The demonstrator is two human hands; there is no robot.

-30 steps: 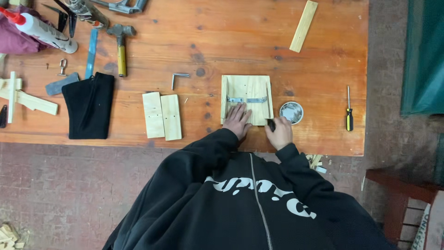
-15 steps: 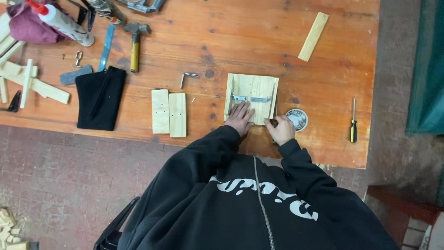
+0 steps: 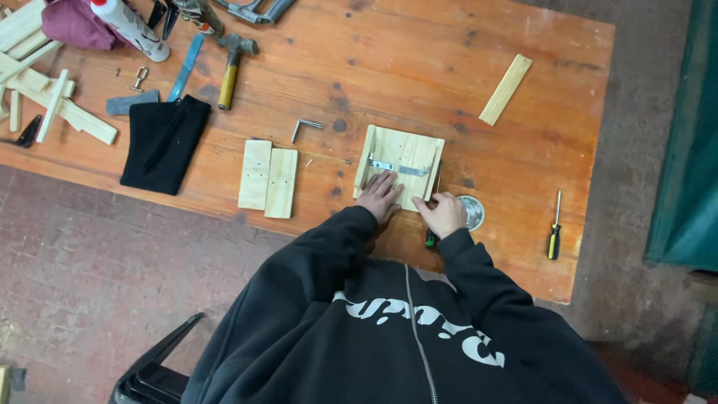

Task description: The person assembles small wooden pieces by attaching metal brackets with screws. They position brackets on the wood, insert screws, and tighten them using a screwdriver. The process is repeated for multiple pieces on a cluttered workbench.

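A small pale wooden board assembly (image 3: 404,150) with raised side strips lies near the table's front edge. A thin metal bracket (image 3: 400,167) runs across it. My left hand (image 3: 380,196) rests flat on the board, its fingers spread and its fingertips at the bracket. My right hand (image 3: 443,213) is closed around a dark-handled tool (image 3: 430,239) at the board's right edge. The tool's tip is hidden. A small round metal tin (image 3: 474,212) sits just right of that hand.
On the orange wooden table (image 3: 419,67) lie two short boards (image 3: 268,178), a black cloth (image 3: 166,142), a hammer (image 3: 232,63), a bent hex key (image 3: 303,127), a wood strip (image 3: 506,88) and a yellow-handled screwdriver (image 3: 554,233). Slats (image 3: 52,105) and a tube (image 3: 131,28) are far left.
Both hands stay at the board. The view has drifted a little, so the table's things sit slightly further right and lower in the picture.
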